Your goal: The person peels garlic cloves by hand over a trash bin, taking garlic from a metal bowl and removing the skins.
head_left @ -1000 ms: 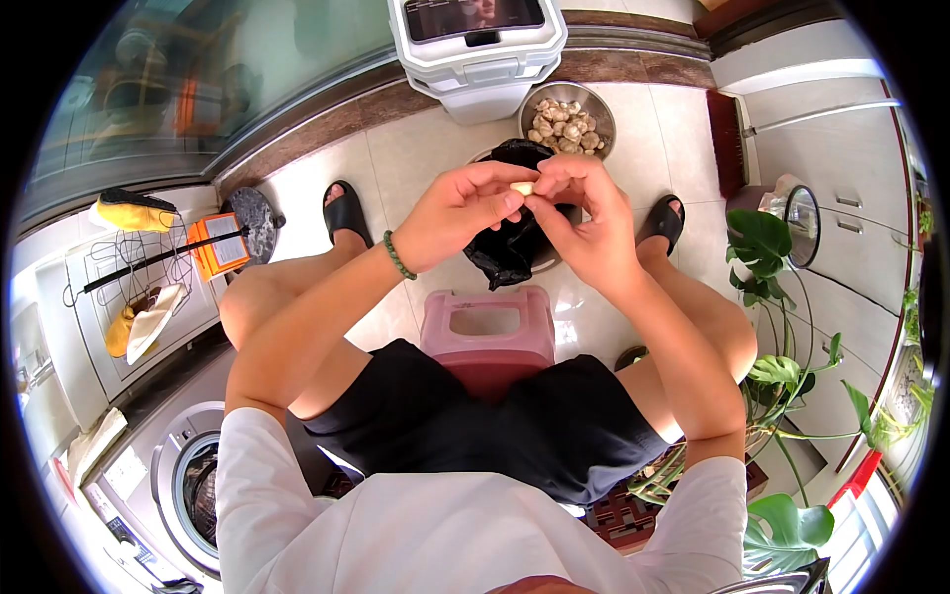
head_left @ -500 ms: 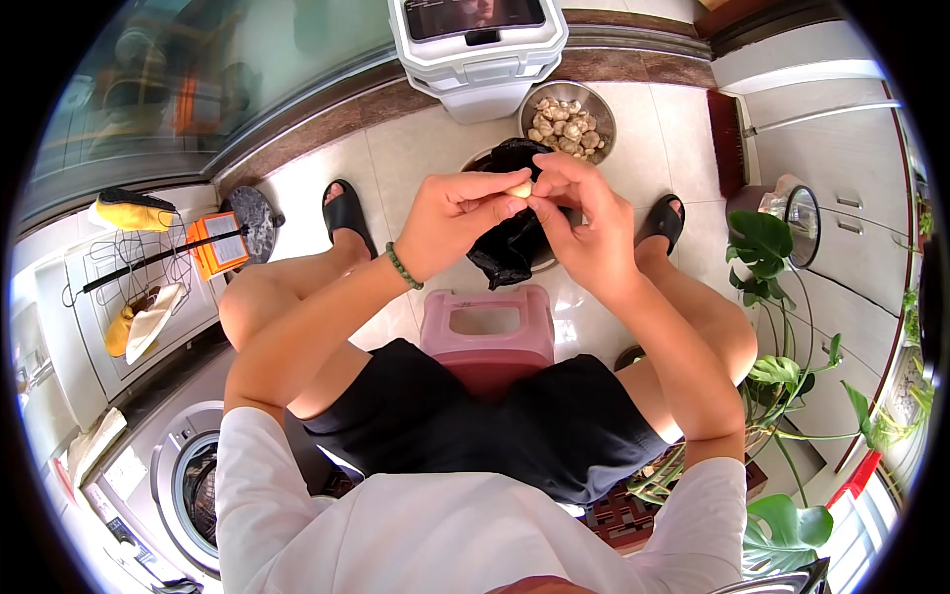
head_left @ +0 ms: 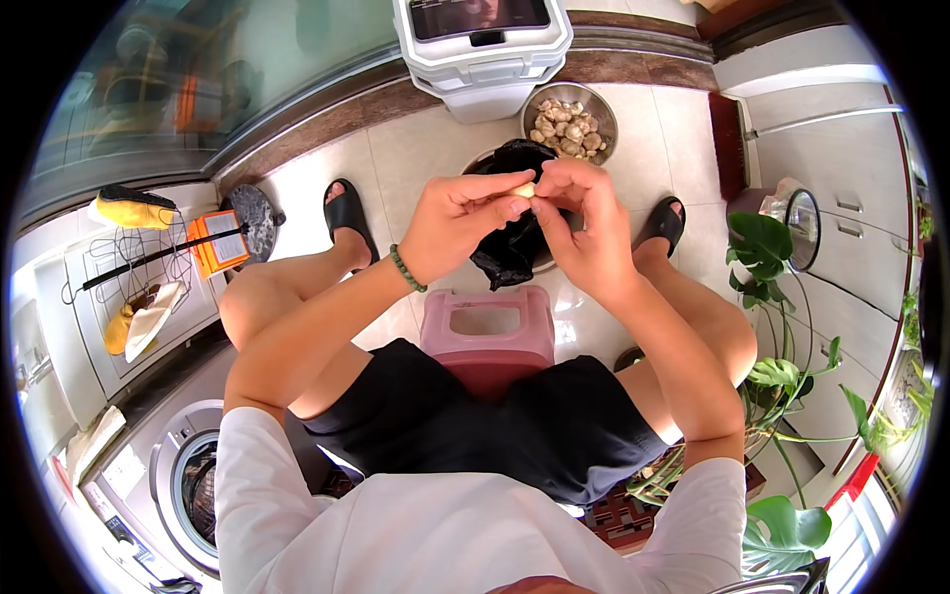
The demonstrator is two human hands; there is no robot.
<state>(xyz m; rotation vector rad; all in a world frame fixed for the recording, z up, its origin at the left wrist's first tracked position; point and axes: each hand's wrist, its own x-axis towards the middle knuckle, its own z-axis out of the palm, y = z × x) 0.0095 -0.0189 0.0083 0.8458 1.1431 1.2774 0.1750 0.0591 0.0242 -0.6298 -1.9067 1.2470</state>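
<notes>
A pale garlic clove (head_left: 523,190) is pinched between the thumb and index finger of my left hand (head_left: 455,218), which has a green bead bracelet at the wrist. My right hand (head_left: 589,223) meets it from the right, thumb and fingertips closed at the clove's right end. Below both hands lies a black plastic bag (head_left: 503,259), lining a round container whose rim is partly covered by the hands. Beyond the bag, a metal bowl (head_left: 611,117) holds several garlic bulbs (head_left: 566,129).
Between my knees stands a pink plastic stool (head_left: 534,322). A grey-white bin with a phone (head_left: 479,18) on top is at the far side. Leafy plants (head_left: 762,246) and cabinets line the right; a washing machine (head_left: 196,485) and a wire rack with shoes are left.
My right hand's fingers have shifted slightly down and bent more at the clove. The left hand stays almost in place.
</notes>
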